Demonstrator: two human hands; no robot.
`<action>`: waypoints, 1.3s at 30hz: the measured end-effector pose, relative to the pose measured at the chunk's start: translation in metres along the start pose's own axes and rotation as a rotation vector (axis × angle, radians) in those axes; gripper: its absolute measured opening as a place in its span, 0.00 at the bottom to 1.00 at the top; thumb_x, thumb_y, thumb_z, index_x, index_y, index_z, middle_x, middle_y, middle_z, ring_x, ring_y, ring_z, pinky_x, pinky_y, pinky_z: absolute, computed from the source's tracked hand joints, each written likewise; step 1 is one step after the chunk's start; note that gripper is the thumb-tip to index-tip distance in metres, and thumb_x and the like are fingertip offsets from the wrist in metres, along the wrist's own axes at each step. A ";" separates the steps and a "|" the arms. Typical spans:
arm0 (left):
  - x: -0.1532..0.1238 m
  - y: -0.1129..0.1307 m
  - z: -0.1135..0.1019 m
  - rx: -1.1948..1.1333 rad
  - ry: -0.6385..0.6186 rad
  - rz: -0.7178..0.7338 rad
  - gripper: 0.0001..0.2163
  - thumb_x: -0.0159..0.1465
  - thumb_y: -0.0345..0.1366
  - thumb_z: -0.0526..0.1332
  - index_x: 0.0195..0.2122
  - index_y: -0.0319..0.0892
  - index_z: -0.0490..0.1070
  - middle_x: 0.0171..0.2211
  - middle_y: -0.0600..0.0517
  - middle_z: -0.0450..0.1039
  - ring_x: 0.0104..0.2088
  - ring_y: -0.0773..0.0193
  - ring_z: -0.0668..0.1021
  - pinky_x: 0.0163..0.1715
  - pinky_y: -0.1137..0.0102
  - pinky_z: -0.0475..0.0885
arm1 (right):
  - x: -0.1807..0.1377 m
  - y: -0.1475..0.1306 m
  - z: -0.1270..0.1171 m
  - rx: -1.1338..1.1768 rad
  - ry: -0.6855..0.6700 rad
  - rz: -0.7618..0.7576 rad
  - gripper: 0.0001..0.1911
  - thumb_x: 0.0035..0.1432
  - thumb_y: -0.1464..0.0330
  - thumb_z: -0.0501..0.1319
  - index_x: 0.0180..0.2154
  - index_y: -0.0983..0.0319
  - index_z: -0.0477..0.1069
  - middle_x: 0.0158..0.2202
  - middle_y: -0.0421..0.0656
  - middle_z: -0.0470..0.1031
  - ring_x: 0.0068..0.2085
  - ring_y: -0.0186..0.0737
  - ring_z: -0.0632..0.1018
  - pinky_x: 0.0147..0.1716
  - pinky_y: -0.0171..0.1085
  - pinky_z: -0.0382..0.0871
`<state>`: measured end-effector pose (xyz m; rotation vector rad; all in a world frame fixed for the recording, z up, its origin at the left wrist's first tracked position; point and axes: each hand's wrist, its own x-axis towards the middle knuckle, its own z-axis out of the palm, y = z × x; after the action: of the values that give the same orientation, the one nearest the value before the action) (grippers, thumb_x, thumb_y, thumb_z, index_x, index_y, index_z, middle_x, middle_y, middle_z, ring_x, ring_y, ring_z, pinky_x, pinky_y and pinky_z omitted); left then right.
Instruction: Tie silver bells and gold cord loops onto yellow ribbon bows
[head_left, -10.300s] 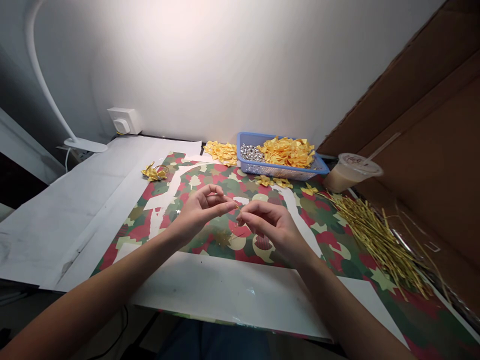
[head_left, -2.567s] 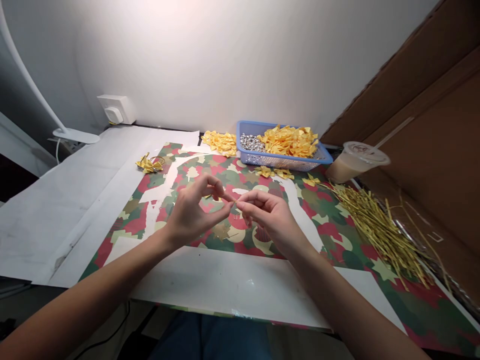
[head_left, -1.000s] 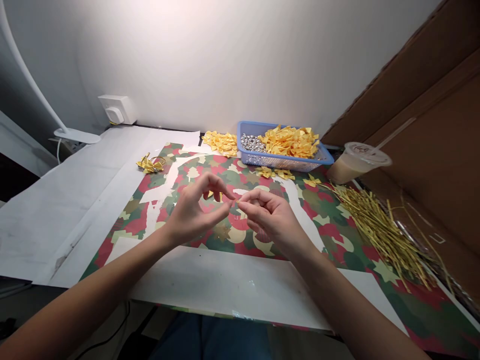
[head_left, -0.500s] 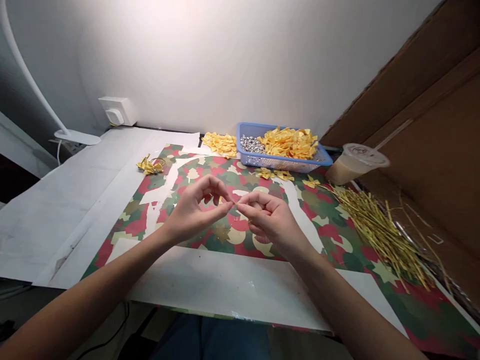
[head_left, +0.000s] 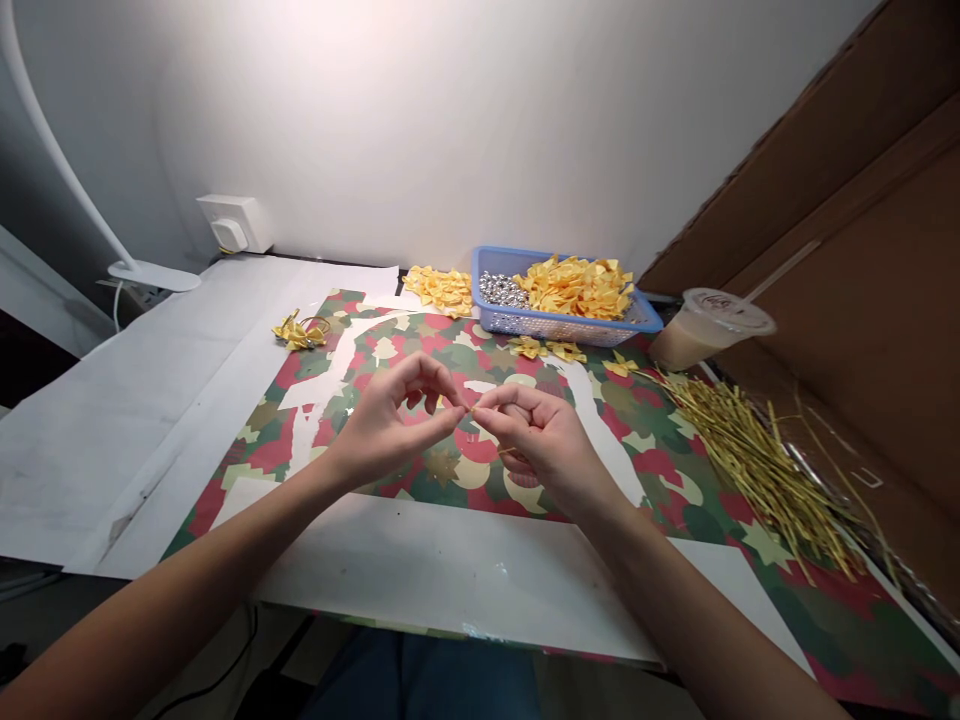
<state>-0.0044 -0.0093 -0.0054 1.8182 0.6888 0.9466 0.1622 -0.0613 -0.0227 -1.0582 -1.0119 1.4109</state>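
Note:
My left hand [head_left: 394, 420] and my right hand [head_left: 536, 435] meet above the patterned paper [head_left: 652, 460] in the middle of the table. Both pinch with thumb and forefinger on a small gold tie [head_left: 470, 409] held between the fingertips. Most of the piece is hidden by the fingers. The other fingers of each hand curl inward.
A blue basket [head_left: 645, 322] with yellow bows and silver beads stands at the back. Loose yellow bows [head_left: 442, 288] lie beside it. A pile of gold ties [head_left: 757, 470] lies right, near a lidded drink cup [head_left: 701, 335]. A small gold bow cluster [head_left: 300, 332] and a lamp base [head_left: 154, 275] sit left.
The hands stay pinched together in the same place; the fingertips shift only slightly. Over the longer span the view has tilted a little.

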 end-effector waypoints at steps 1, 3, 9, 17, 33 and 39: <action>0.000 0.000 0.000 0.000 -0.002 0.003 0.04 0.58 0.31 0.62 0.31 0.42 0.66 0.30 0.53 0.71 0.30 0.67 0.71 0.28 0.69 0.64 | 0.000 0.000 0.000 0.000 0.002 0.001 0.12 0.48 0.60 0.68 0.28 0.61 0.71 0.15 0.27 0.44 0.15 0.23 0.50 0.11 0.27 0.44; 0.000 0.000 0.000 0.003 -0.001 0.008 0.04 0.57 0.31 0.62 0.31 0.42 0.66 0.30 0.53 0.71 0.30 0.67 0.71 0.28 0.70 0.64 | -0.001 -0.001 0.001 0.002 0.001 0.005 0.12 0.47 0.60 0.69 0.28 0.61 0.71 0.15 0.27 0.44 0.15 0.23 0.50 0.11 0.27 0.43; 0.001 0.000 0.001 0.018 0.003 0.017 0.04 0.58 0.31 0.62 0.31 0.42 0.66 0.29 0.52 0.72 0.29 0.67 0.72 0.28 0.69 0.65 | 0.001 0.000 0.000 -0.013 0.003 0.001 0.12 0.48 0.60 0.68 0.28 0.61 0.71 0.15 0.27 0.44 0.15 0.23 0.49 0.12 0.28 0.43; 0.000 -0.003 -0.003 0.378 0.105 0.377 0.07 0.57 0.27 0.62 0.33 0.44 0.65 0.29 0.53 0.74 0.28 0.67 0.72 0.28 0.69 0.68 | -0.006 0.002 0.002 -0.427 0.160 -0.346 0.05 0.55 0.66 0.62 0.30 0.61 0.71 0.16 0.28 0.44 0.16 0.26 0.53 0.15 0.29 0.50; 0.001 0.001 0.002 -0.038 0.029 -0.081 0.11 0.53 0.31 0.64 0.28 0.44 0.59 0.28 0.53 0.74 0.31 0.64 0.74 0.32 0.66 0.66 | -0.007 0.009 0.003 -1.200 0.356 -1.027 0.04 0.58 0.73 0.58 0.31 0.61 0.71 0.15 0.31 0.63 0.15 0.26 0.59 0.16 0.28 0.54; 0.000 0.001 0.002 -0.060 0.032 -0.112 0.12 0.53 0.32 0.66 0.28 0.44 0.59 0.27 0.53 0.74 0.31 0.64 0.74 0.32 0.66 0.66 | -0.008 0.010 0.002 -1.215 0.345 -0.995 0.05 0.59 0.72 0.58 0.32 0.60 0.71 0.16 0.32 0.66 0.15 0.26 0.61 0.17 0.29 0.55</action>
<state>-0.0024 -0.0110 -0.0050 1.6975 0.7661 0.9148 0.1583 -0.0697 -0.0310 -1.2247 -1.8039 -0.3058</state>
